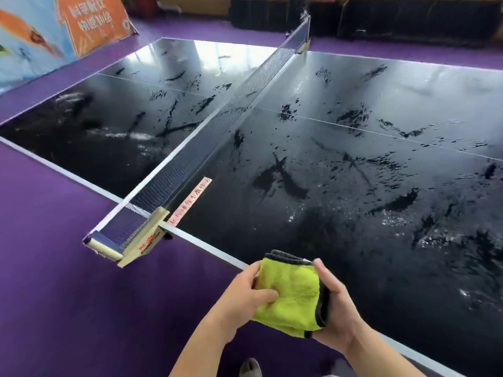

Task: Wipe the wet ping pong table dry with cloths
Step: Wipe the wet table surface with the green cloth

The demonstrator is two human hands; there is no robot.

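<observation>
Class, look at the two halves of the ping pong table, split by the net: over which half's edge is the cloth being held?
The right half: both hands hold the green cloth over its near edge, right of the net.

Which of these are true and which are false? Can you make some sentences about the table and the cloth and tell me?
1. Both hands, left hand and right hand, hold the yellow-green cloth. True.
2. The cloth lies flat on the table. False: it is folded and held up at the near edge.
3. The table is dry. False: water streaks cover both halves.
4. A net crosses the table. True.
5. The floor is green. False: it is purple.
</observation>
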